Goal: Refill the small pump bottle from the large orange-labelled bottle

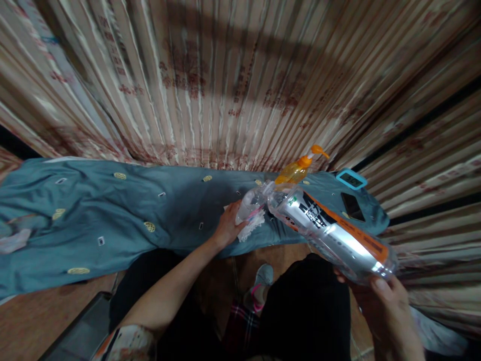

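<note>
Two bottles meet mouth to mouth over the blue-clothed table [112, 210]. Right hand [383, 296], fingers wrapped, tilts large bottle [330, 233]; left hand [227, 228] grips small bottle [248, 204]. Pouring, apparently; steady alignment needed next.

The left half of the table [75, 220], under its blue cloth [158, 210], lies open from near edge to far edge, with room for a hand to sweep across. The crowding is on the right: a clear cup [250, 204] held by the left hand [227, 228] on a lace mat [252, 228], and a big bottle [334, 235] slanting from the right hand [383, 296] over the near edge, its mouth touching or just beside the cup. Behind stands an orange pump bottle [296, 170]; further right lie a small clock [351, 179] and a phone [352, 206]. A curtain [225, 75] closes the far side
</note>
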A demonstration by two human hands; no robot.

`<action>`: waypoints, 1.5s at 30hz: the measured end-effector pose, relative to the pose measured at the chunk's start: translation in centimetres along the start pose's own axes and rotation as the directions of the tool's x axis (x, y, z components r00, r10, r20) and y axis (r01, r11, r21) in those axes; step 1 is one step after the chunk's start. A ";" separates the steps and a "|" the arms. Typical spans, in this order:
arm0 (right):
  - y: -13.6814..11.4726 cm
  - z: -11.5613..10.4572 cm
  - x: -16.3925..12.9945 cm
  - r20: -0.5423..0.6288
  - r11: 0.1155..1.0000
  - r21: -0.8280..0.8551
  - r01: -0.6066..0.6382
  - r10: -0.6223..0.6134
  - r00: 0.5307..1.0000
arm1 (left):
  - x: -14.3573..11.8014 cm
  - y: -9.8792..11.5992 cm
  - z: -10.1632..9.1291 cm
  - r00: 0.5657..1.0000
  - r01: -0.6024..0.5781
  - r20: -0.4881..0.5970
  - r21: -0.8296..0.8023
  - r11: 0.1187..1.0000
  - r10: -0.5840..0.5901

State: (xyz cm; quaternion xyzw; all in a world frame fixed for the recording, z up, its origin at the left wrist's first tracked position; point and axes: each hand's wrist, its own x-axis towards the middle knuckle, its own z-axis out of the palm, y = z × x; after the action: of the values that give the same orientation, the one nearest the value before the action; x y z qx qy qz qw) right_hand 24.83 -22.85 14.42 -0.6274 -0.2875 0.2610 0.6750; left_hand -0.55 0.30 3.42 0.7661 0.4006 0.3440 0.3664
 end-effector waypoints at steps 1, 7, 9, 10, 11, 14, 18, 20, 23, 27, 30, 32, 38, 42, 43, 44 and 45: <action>0.0 -0.1 0.0 0.001 1.000 0.002 0.000 0.000 1.000 | 0.0 0.0 0.0 1.000 -0.003 -0.001 0.001 1.000 0.003; 0.1 -0.2 0.1 0.007 1.000 0.010 0.012 -0.012 1.000 | 0.0 0.0 0.0 1.000 -0.003 -0.004 0.001 1.000 0.003; 0.0 -0.1 0.2 0.002 1.000 0.008 0.005 -0.005 1.000 | 0.0 0.0 0.0 1.000 -0.007 -0.004 -0.006 1.000 0.007; 0.0 -0.1 0.2 -0.006 1.000 0.006 -0.001 0.001 1.000 | 0.1 -0.1 0.1 1.000 -0.007 -0.003 -0.009 1.000 0.007; 0.0 -0.1 0.2 -0.014 1.000 0.002 -0.006 0.006 1.000 | 0.1 -0.1 0.1 1.000 -0.005 -0.002 -0.010 1.000 0.005; 0.1 -0.2 0.3 -0.033 1.000 -0.004 -0.009 0.009 0.999 | 0.1 -0.3 0.2 1.000 0.000 -0.003 -0.006 1.000 0.000; 0.1 -0.5 0.4 0.001 1.000 -0.009 -0.006 0.006 1.000 | 0.1 -0.3 0.2 1.000 -0.007 -0.011 0.009 1.000 0.007; 0.0 -0.6 0.5 0.023 1.000 -0.015 -0.014 0.014 1.000 | 0.1 -0.3 0.2 1.000 -0.009 -0.016 0.010 1.000 0.009; 0.1 -0.7 0.5 0.020 1.000 -0.006 0.000 0.000 1.000 | 0.0 -0.2 0.1 1.000 -0.011 -0.013 0.009 1.000 0.011; 0.3 -0.6 0.5 0.012 1.000 -0.003 0.000 0.000 1.000 | 0.0 -0.1 0.1 1.000 -0.021 0.000 0.008 1.000 0.021; 0.3 -0.6 0.4 0.011 1.000 -0.004 -0.004 0.004 1.000 | 0.0 -0.1 0.1 1.000 -0.017 0.007 0.009 1.000 0.017; 0.3 -0.6 0.4 0.007 1.000 -0.002 -0.001 0.001 1.000 | 0.0 -0.1 0.1 1.000 -0.009 0.008 0.008 1.000 0.009; 0.4 -1.0 0.6 0.011 1.000 0.003 0.000 0.000 1.000 | 0.1 -0.3 0.2 1.000 -0.002 -0.006 -0.004 1.000 0.002; 0.5 -1.1 0.7 0.002 1.000 -0.010 -0.029 0.029 1.000 | 0.1 -0.5 0.4 1.000 -0.014 0.006 0.001 1.000 0.014; 0.5 -1.1 0.7 0.005 0.999 -0.010 -0.035 0.035 0.999 | 0.1 -0.5 0.4 1.000 -0.016 0.007 0.001 1.000 0.016; 0.4 -1.1 0.6 0.011 0.999 -0.011 -0.041 0.041 0.999 | 0.1 -0.6 0.4 1.000 -0.015 0.007 -0.001 1.000 0.015; 0.4 -1.0 0.6 0.017 0.999 -0.010 -0.042 0.042 0.999 | 0.1 -0.6 0.4 1.000 -0.013 0.006 -0.002 1.000 0.013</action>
State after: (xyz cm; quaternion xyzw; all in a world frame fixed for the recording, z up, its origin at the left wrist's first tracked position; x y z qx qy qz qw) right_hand 25.96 -23.15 14.06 -0.6344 -0.2814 0.2788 0.6638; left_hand -0.39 0.53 2.76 0.7692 0.3944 0.3445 0.3661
